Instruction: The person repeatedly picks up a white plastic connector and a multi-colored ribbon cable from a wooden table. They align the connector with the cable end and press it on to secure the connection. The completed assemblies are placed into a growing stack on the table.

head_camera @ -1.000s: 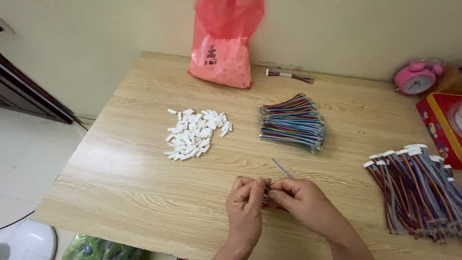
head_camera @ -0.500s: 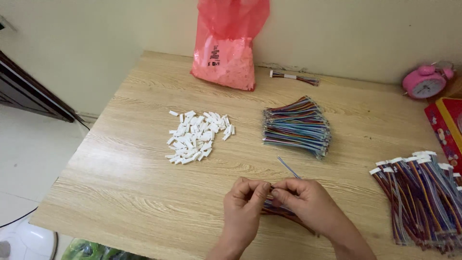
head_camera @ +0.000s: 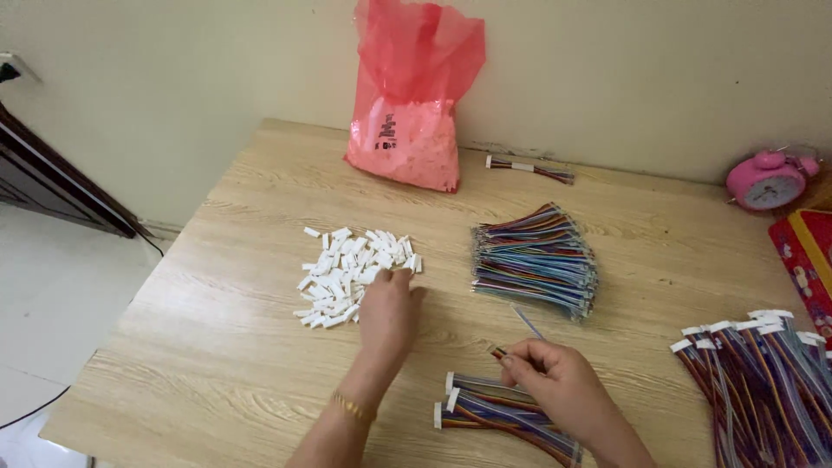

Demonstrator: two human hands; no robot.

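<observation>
My left hand (head_camera: 387,310) reaches forward onto the near right edge of a pile of small white plastic connectors (head_camera: 347,273). Its fingertips rest among them, and the back of the hand hides whether one is pinched. My right hand (head_camera: 555,374) stays near the table's front and grips a short multicoloured ribbon wire (head_camera: 500,354), whose bare end pokes out to the left of the fingers. Just below that hand lie a few coloured wires with white connectors fitted (head_camera: 485,409).
A stack of loose coloured ribbon wires (head_camera: 536,258) lies mid-table. More wires with white ends (head_camera: 763,381) are piled at the right edge. A red plastic bag (head_camera: 412,104) leans on the wall. A pink alarm clock (head_camera: 767,180) and a red box (head_camera: 810,256) stand far right.
My hands were together at the front, working on one wire. Now the left hand has left it and moved forward to the connector pile, while the right hand keeps the wire.
</observation>
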